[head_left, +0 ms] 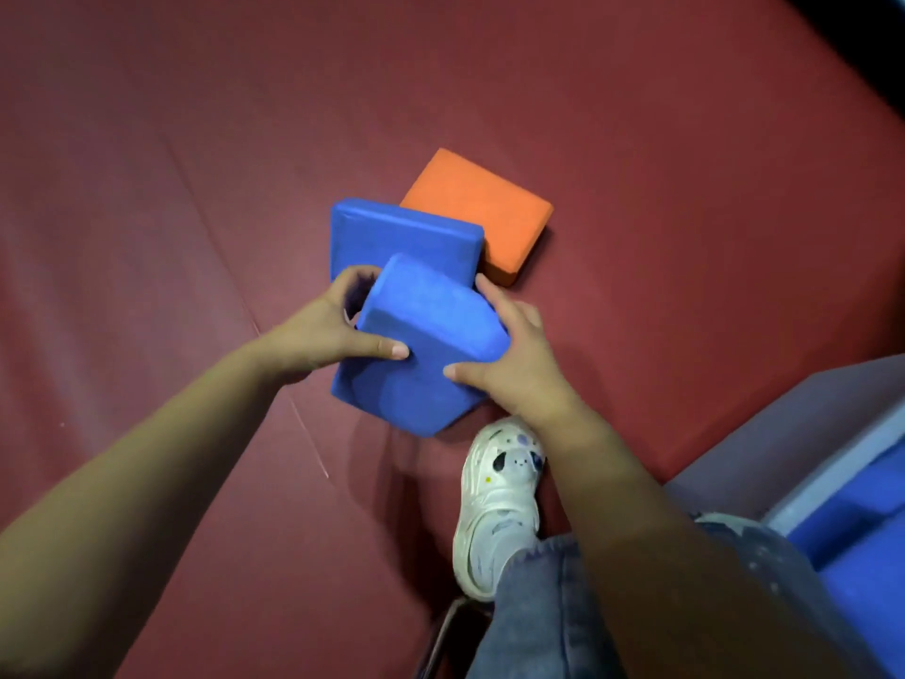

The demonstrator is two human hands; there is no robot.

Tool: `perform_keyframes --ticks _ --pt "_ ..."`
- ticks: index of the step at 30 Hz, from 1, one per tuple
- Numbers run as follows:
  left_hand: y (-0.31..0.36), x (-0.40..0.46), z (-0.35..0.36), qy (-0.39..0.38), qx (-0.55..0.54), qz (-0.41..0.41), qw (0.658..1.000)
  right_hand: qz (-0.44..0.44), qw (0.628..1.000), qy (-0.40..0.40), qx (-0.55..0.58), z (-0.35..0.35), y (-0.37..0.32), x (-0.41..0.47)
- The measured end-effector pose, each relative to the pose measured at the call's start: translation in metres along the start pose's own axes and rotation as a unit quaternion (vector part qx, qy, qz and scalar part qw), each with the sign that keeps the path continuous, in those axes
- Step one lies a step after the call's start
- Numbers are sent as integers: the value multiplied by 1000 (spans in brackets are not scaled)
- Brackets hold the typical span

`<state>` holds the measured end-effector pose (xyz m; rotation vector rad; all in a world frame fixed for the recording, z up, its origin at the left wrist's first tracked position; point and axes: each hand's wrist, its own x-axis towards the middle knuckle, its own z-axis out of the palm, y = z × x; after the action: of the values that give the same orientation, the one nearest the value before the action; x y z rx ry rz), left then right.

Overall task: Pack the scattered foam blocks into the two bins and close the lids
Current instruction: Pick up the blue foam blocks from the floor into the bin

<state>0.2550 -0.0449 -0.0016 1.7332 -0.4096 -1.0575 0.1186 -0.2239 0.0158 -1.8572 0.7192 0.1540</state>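
A blue foam block (426,330) is tilted up off the red floor, and both hands hold it. My left hand (323,330) grips its left side with the thumb laid across its near face. My right hand (514,355) grips its right side, thumb also on the near face. Behind it a second blue foam block (401,235) lies flat, partly covered by the held one. An orange foam block (482,208) lies flat just behind and to the right, touching the second blue block. A bin (832,458) with blue foam inside shows at the lower right edge.
The red mat floor (171,188) spreads wide to the left and far side. My foot in a white shoe (494,502) stands just below the held block, with a jeans leg (563,619) beside it. A dark strip edges the top right corner.
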Motion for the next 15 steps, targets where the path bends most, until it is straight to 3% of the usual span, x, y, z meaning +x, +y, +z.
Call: perform_keyframes --ticks 2,3,5,7,9,13,15 --pt "19 52 4 -1 136 19 991 10 993 115 8 -18 0 14" --pt "26 81 6 0 252 26 967 32 985 167 2 -25 1 19" --pt "39 131 12 -21 456 9 890 80 968 237 -7 -31 2 25" --pt "45 171 14 -57 571 -55 817 109 953 284 1 -31 6 29" --pt "50 195 14 -97 601 -121 784 148 936 316 41 -30 10 31" --pt "48 218 3 -141 595 -187 768 224 917 312 109 -30 14 35" --pt "38 219 -8 -127 603 -204 761 212 923 301 114 -32 14 35"
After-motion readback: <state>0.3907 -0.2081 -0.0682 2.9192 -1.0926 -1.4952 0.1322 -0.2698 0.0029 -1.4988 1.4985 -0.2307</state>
